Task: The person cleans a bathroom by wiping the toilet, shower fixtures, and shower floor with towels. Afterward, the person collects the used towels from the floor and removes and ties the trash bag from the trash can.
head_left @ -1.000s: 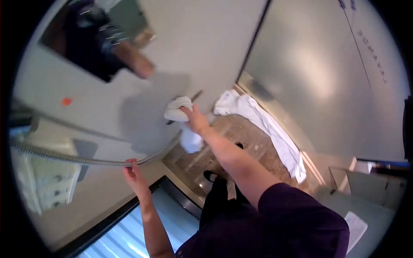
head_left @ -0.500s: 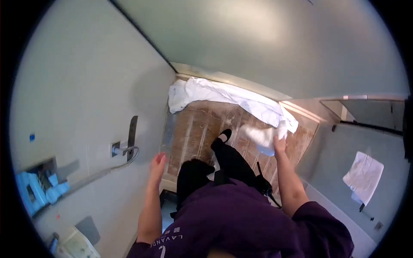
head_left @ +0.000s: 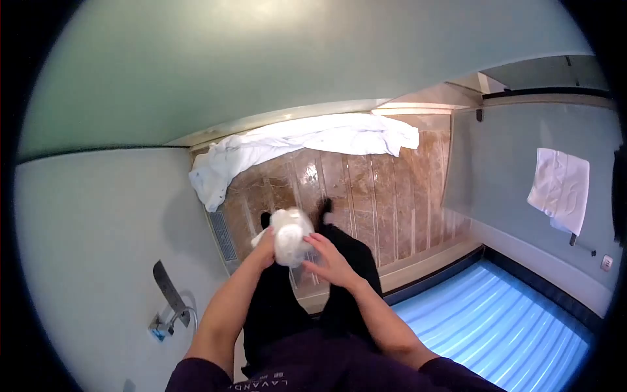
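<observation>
Two hands (head_left: 266, 248) (head_left: 333, 261), three white cloths (head_left: 290, 238) (head_left: 313, 134) (head_left: 558, 186)

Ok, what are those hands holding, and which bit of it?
A bunched white cloth. The left hand holds its left side; the right hand is at its right side, but I can't tell if it grips.

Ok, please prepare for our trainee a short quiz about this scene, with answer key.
1. True or false: the long crumpled white cloth lies on the brown striped floor.
2. Fill in: the rectangular white towel hangs at the picture's ____ side.
3. Where is the bunched white cloth? A) on the floor; B) between the left hand and right hand; C) on the towel.

Key: 1 true; 2 right; 3 B.
</observation>
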Tool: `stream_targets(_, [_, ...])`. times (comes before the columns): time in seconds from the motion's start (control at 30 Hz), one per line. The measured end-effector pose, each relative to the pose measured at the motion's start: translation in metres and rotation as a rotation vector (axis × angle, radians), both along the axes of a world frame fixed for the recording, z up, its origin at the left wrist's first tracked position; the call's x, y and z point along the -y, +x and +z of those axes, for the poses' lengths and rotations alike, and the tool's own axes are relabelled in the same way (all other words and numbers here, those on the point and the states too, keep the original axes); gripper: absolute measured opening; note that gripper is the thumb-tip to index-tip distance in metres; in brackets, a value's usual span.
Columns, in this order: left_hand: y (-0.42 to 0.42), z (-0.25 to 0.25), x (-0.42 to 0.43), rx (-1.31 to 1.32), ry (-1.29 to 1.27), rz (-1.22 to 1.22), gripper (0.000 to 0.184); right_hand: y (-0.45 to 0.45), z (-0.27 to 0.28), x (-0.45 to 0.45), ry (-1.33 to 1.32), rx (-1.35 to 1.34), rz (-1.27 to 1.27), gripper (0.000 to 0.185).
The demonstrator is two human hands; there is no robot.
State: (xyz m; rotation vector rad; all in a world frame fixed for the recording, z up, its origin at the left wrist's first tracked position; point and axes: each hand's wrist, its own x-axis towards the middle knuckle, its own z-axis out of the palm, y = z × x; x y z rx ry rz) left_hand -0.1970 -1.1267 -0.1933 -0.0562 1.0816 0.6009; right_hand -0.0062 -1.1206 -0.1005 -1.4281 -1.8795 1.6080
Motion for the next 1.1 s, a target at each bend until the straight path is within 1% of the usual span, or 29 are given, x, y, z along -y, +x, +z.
stream_targets(0.03, [-0.012, -0.004, 0.001, -0.180, 0.197, -0.101, 0.032, 0.010, -0.025, -0.001, -0.080, 0.017, -0.037, 0.052])
stream_targets(0.07, [-0.031, -0.041, 0.011, -0.250, 0.090, -0.009, 0.031, 0.025, -0.064, 0.001, -0.159, 0.033, -0.072, 0.050])
stream_targets(0.1, [-0.052, -0.050, 0.010, -0.355, 0.108, -0.058, 0.031, 0.042, -0.100, 0.002, -0.242, 0.048, -0.101, 0.047])
stream_targets(0.17, [-0.104, -0.107, 0.038, -0.417, -0.020, 0.140, 0.037, 0.073, -0.165, -0.018, -0.410, 0.207, -0.106, 0.038])
stream_targets(0.2, [-0.134, -0.143, 0.056, -0.741, 0.220, -0.029, 0.040, 0.085, -0.187, -0.041, -0.432, 0.308, -0.038, 0.037])
stream_targets(0.23, [-0.144, -0.134, 0.038, -0.855, 0.239, -0.221, 0.040, 0.097, -0.213, -0.067, -0.450, 0.408, 0.034, 0.036])
stream_targets(0.27, [-0.154, -0.140, 0.031, -0.722, 0.290, -0.101, 0.038, 0.117, -0.261, -0.085, -0.342, 0.548, 0.178, 0.037])
stream_targets(0.3, [-0.164, -0.150, 0.025, -0.758, 0.245, -0.151, 0.038, 0.138, -0.312, -0.102, -0.228, 0.682, 0.320, 0.037])
stream_targets(0.33, [-0.167, -0.161, 0.020, -0.796, 0.197, -0.208, 0.039, 0.150, -0.340, -0.125, -0.257, 0.765, 0.273, 0.037])
stream_targets(0.37, [-0.160, -0.177, 0.014, -0.859, 0.198, -0.214, 0.040, 0.158, -0.371, -0.153, -0.279, 0.843, 0.226, 0.038])
stream_targets(0.4, [-0.155, -0.194, 0.008, -0.926, 0.198, -0.223, 0.040, 0.177, -0.427, -0.167, -0.041, 0.830, 0.241, 0.041])
stream_targets(0.43, [-0.148, -0.210, 0.005, -0.988, 0.195, -0.237, 0.041, 0.164, -0.423, -0.204, 0.034, 0.956, 0.338, 0.046])
stream_targets(0.47, [-0.132, -0.223, -0.003, -0.988, 0.210, -0.206, 0.041, 0.165, -0.444, -0.234, -0.086, 0.980, 0.416, 0.050])
stream_targets(0.5, [-0.112, -0.232, -0.013, -1.013, 0.215, -0.235, 0.041, 0.159, -0.450, -0.252, 0.004, 0.974, 0.380, 0.053])
stream_targets(0.57, [-0.070, -0.248, -0.028, -1.065, 0.225, -0.290, 0.040, 0.156, -0.495, -0.278, 0.195, 0.900, 0.352, 0.058])
stream_targets(0.6, [-0.054, -0.260, -0.025, -1.091, 0.229, -0.291, 0.039, 0.149, -0.510, -0.285, 0.263, 0.892, 0.386, 0.063])
stream_targets(0.63, [-0.041, -0.272, -0.020, -1.116, 0.236, -0.295, 0.039, 0.145, -0.528, -0.287, 0.249, 0.840, 0.394, 0.067])
stream_targets(0.67, [-0.029, -0.279, -0.013, -1.138, 0.242, -0.302, 0.038, 0.145, -0.543, -0.276, 0.215, 0.796, 0.307, 0.062])
stream_targets(0.7, [-0.018, -0.285, -0.002, -1.129, 0.197, -0.284, 0.038, 0.148, -0.560, -0.262, 0.178, 0.758, 0.220, 0.058])
stream_targets(0.77, [0.007, -0.282, 0.022, -1.097, 0.108, -0.247, 0.038, 0.155, -0.581, -0.227, 0.350, 0.827, 0.239, 0.044])
stream_targets(0.8, [0.024, -0.275, 0.021, -1.039, 0.119, -0.231, 0.037, 0.168, -0.584, -0.190, 0.478, 0.788, 0.212, 0.037])
stream_targets(0.83, [0.039, -0.268, 0.023, -1.021, 0.117, -0.225, 0.037, 0.190, -0.584, -0.150, 0.521, 0.768, 0.274, 0.035])
stream_targets(0.87, [0.051, -0.260, 0.026, -1.008, 0.125, -0.216, 0.037, 0.215, -0.579, -0.103, 0.543, 0.732, 0.262, 0.034])
stream_targets(0.9, [0.059, -0.251, 0.029, -1.000, 0.138, -0.203, 0.037, 0.252, -0.579, -0.055, 0.524, 0.611, 0.334, 0.035])
stream_targets(0.93, [0.065, -0.242, 0.034, -0.973, 0.113, -0.173, 0.037, 0.280, -0.541, -0.020, 0.311, 0.746, 0.497, 0.030])
stream_targets(0.97, [0.069, -0.234, 0.041, -0.948, 0.089, -0.141, 0.037, 0.330, -0.554, 0.037, 0.255, 0.773, 0.591, 0.026])
stream_targets(1.0, [0.073, -0.226, 0.047, -0.925, 0.063, -0.113, 0.036, 0.379, -0.570, 0.097, 0.178, 1.018, 0.704, 0.024])
stream_targets(1.03, [0.078, -0.217, 0.052, -0.913, 0.003, -0.096, 0.036, 0.377, -0.520, 0.079, -0.145, 1.064, 0.720, 0.026])
stream_targets(1.1, [0.095, -0.202, 0.064, -0.868, -0.128, -0.064, 0.036, 0.374, -0.523, 0.084, 0.043, 0.789, 0.775, 0.041])
